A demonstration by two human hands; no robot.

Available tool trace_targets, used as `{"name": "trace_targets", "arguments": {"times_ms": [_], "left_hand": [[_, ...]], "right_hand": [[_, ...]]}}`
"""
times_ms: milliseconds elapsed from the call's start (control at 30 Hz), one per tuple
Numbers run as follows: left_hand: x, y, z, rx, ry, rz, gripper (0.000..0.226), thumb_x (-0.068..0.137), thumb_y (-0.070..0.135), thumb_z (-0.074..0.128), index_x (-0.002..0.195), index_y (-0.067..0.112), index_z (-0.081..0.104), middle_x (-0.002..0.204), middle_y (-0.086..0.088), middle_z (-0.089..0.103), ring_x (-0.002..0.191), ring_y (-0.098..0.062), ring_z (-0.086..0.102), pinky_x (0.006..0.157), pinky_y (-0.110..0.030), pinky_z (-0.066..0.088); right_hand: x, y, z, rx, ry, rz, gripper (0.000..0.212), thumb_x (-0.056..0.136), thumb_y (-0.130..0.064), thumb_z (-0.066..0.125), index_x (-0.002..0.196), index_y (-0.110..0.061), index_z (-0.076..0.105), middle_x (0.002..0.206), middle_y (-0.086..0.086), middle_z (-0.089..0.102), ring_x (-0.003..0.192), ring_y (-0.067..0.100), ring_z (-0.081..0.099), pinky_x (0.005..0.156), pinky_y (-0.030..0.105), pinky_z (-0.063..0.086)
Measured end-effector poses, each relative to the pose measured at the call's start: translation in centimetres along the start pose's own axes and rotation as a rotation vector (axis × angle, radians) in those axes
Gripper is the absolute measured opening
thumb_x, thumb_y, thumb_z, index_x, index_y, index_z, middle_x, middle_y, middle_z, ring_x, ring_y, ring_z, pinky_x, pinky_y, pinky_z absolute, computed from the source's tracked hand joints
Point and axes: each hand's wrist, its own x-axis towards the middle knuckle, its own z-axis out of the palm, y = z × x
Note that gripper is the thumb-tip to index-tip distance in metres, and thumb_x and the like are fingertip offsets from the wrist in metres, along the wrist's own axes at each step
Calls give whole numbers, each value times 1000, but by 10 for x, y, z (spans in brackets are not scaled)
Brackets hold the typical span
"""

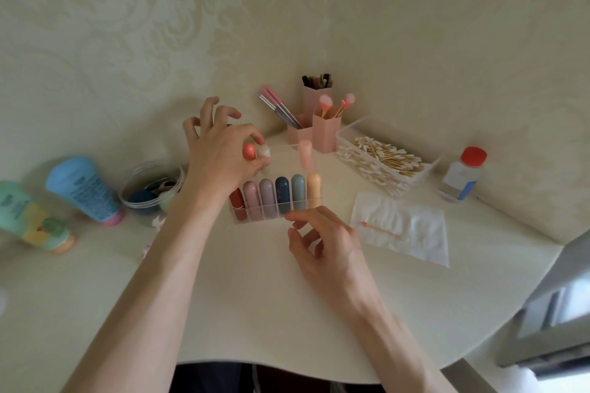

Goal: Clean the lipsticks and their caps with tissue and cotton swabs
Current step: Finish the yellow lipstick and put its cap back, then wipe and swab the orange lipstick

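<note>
Cream patterned wallpaper backs a pale worktop (255, 290), and at its middle stands a clear organiser (271, 215) of capsule-shaped lipsticks. The left grip (220, 153) pinches a cream lipstick (263, 151) in the far row between curled forefinger and thumb. Its other fingers are splayed clear, probably so one can be drawn out without toppling its neighbours. A coral lipstick (248, 151) sits touching the cream one; whether it is held too I cannot tell. The right grip (325, 246) holds nothing: its fingers are loosely bent, tips at the organiser's near right edge, seemingly to steady it. The near row of lipsticks (277, 195) stands upright, capped and matte: red, pink, mauve, navy, grey-blue, peach. No smears can be made out. Right of the organiser a tissue (421, 233) lies flat with a pink-tipped cotton swab (383, 232) on it, likely kept as the wiping spot. Farther right, a tray of cotton swabs (341, 139) and a red-capped bottle (463, 177) sit within reach.
</note>
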Motion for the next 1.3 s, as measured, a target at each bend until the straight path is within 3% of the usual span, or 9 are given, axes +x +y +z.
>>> {"name": "trace_targets", "arguments": {"times_ms": [333,500,733,867,933,1000,1067,1200,1300], "left_hand": [[20,49,5,19,-42,186,40,85,68,68,111,39,76,144,-1,56,149,-25,27,111,-51,21],[26,59,15,9,-23,229,28,87,55,74,103,33,78,129,4,65,137,-23,41,107,-50,24],[34,58,-5,-89,-18,209,22,91,48,71,103,30,75,114,6,61,131,-21,46,104,-44,21],[10,53,-37,-326,11,156,15,94,46,69,98,32,69,107,18,67,112,-9,60,95,-32,35],[-20,52,-52,-507,-56,131,13,92,44,70,97,32,69,97,22,72,93,4,66,83,-19,48],[-52,50,-53,-566,-120,134,10,91,41,73,95,32,71,89,24,73,84,7,67,72,-10,48],[-78,46,-43,-630,-136,120,6,91,34,78,93,30,74,87,23,74,83,3,69,73,-14,51],[-107,36,-23,-711,-94,33,6,92,31,78,93,26,75,89,17,76,84,-8,72,76,-26,55],[-115,23,-25,-818,-3,-73,9,93,29,77,97,22,75,91,16,76,83,-9,71,72,-24,53]], "right_hand": [[1,2,0,-9,29,2,26,95,-11,67,117,-24,74,100,-14,66,75,13,65,63,15,47],[1,4,2,0,45,8,26,94,-11,67,116,-24,74,99,-13,65,72,13,64,62,17,48],[1,4,2,-1,74,-3,28,94,-12,67,117,-26,73,99,-13,65,73,13,65,63,24,53],[2,1,-3,41,236,15,27,97,-16,70,123,-23,70,99,-12,67,78,7,67,61,17,48],[3,-2,-7,66,302,12,32,98,-26,73,130,-24,65,106,-12,68,84,4,69,61,19,51],[3,-4,-7,92,298,4,44,96,-33,76,137,-25,60,115,-13,68,92,4,70,63,21,52],[2,-4,-5,97,255,-8,44,94,-35,78,134,-25,63,114,-13,71,93,7,71,62,21,50],[0,2,-1,1,143,-24,20,94,-35,78,112,-27,74,97,-14,75,87,7,70,64,16,44],[0,8,-2,-109,111,-4,19,93,-33,79,110,-28,73,95,-13,74,84,6,68,69,29,51]]}}
